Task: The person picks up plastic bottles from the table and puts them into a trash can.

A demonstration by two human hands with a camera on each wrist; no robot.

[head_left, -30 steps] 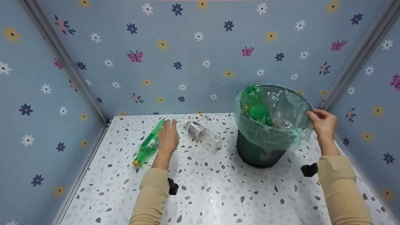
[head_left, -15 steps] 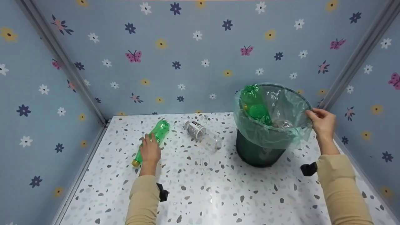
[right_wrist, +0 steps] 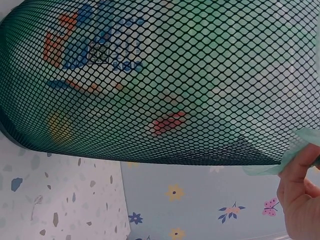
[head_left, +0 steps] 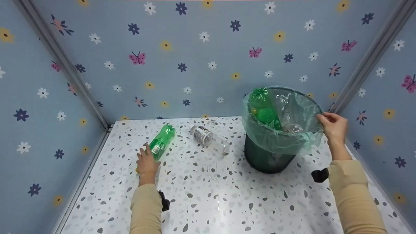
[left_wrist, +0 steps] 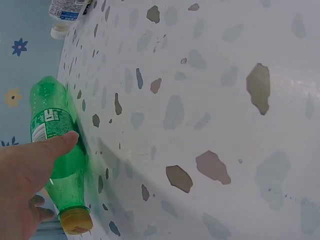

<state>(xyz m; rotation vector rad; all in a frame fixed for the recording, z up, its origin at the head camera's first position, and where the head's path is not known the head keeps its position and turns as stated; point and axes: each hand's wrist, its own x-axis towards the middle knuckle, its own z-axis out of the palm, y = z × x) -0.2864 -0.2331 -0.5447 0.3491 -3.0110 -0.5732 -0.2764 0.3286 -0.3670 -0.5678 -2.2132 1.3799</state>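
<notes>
A green plastic bottle (head_left: 164, 139) with a yellow cap (left_wrist: 76, 220) lies slantwise on the speckled table. My left hand (head_left: 148, 164) is over its cap end, fingers spread. In the left wrist view the thumb (left_wrist: 62, 142) lies across the label side, and no firm grip shows. To the right, my right hand (head_left: 336, 128) pinches the rim of a dark green mesh trash can (head_left: 268, 156), with the pale green bin liner (head_left: 276, 143) folded over it. Inside the can are a green bottle (head_left: 265, 109) and a clear bottle (head_left: 292, 127).
Between the green bottle and the can, a clear bottle (head_left: 209, 139) with a printed label lies on the table (head_left: 195, 201). Flower-patterned walls (head_left: 195, 81) enclose the back and both sides. Through the mesh in the right wrist view, coloured wrappers (right_wrist: 75, 45) show.
My left hand has moved left and toward me, from the far end of the green bottle down to its cap end. The right hand stays on the can's rim.
</notes>
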